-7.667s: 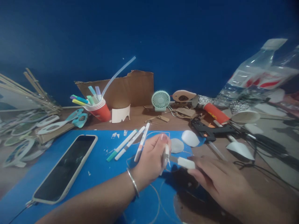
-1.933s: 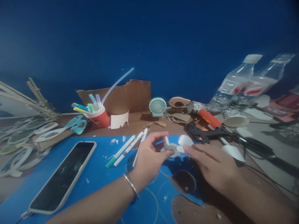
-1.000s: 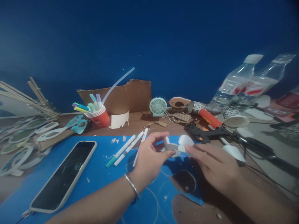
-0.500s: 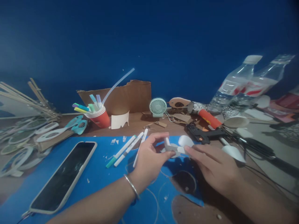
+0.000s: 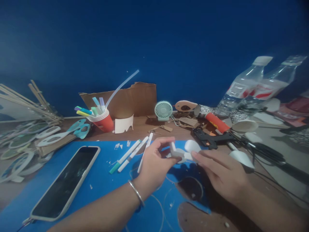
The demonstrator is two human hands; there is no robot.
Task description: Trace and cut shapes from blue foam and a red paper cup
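My left hand [image 5: 154, 162] and my right hand [image 5: 220, 172] both pinch a small white paper piece [image 5: 180, 153], held just above a blue paper sheet [image 5: 101, 180] with circles drawn and cut out of it. The left thumb and fingers grip its left end; the right fingertips press its right end. A white oval cut-out [image 5: 192, 146] lies on the sheet just behind the piece. A metal bangle sits on my left wrist.
Three white markers [image 5: 131, 155] lie left of my hands, a phone [image 5: 65, 182] further left. A red cup of markers [image 5: 102, 119], cardboard [image 5: 135, 98], a mint mini fan [image 5: 163, 110], a black glue gun [image 5: 212, 138] with cables, and plastic bottles [image 5: 243, 87] crowd the back and right.
Over the last second almost nothing has moved; both hands keep pinching the white piece. Compared with the oldest frame, my hands and the piece sit further back on the sheet.
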